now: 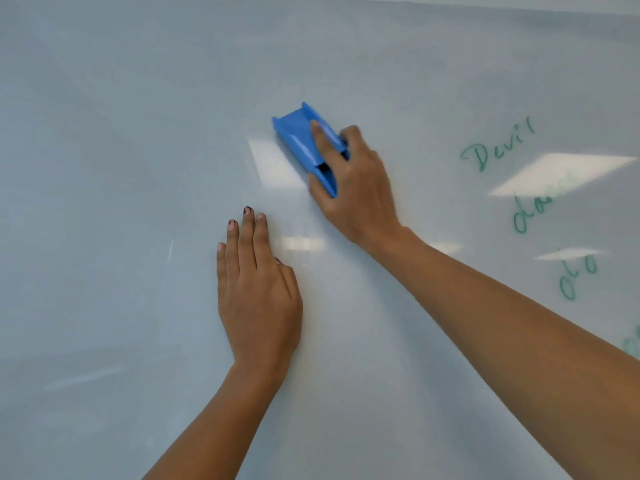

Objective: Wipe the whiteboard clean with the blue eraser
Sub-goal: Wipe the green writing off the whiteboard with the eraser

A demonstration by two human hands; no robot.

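You get even, fairly bright, cool light. The glossy whiteboard throws back white glare patches: one beside the blue eraser, others over the green writing at right. Focus is soft throughout. The writing is smeared and the right hand slightly blurred. Shadows under the arms are faint.

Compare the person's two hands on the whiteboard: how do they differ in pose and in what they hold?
The left hand lies flat with straight fingers; the right hand curls round the blue eraser. The left hand holds nothing; the right hand presses the eraser on the whiteboard. The left hand sits lower; the right hand is higher, nearer the green writing. Both are bare.
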